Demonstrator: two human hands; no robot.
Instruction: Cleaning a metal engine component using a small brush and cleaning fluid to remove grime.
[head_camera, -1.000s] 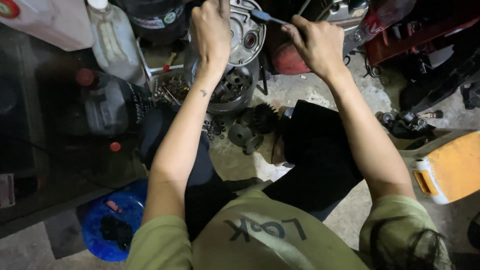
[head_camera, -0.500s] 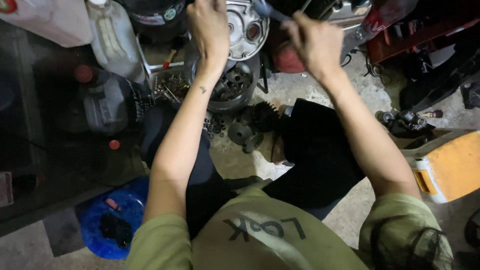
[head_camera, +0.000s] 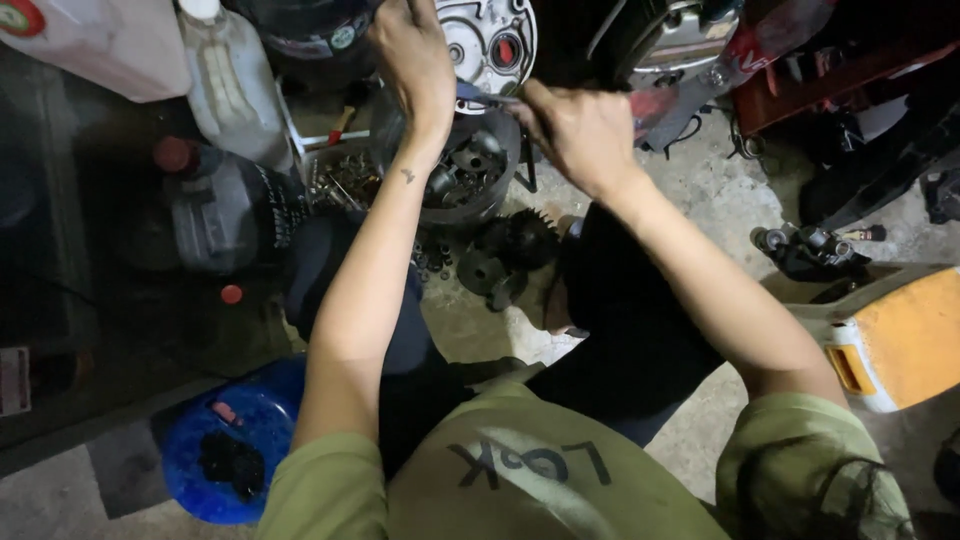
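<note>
We rest our left hand half-curled against the round engine cover while our right hand clenches a blue-handled tool

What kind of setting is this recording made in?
Most likely a small engine or motorcycle repair workshop, worked at floor level. A round metal engine cover, a bowl of gears and metal parts and dark oil jugs stand on stained concrete.

At the top centre of the frame, the left hand rests against a silver engine cover while the right hand grips a thin tool just above a dark bowl of metal parts — gears lie below on the concrete floor.
</note>
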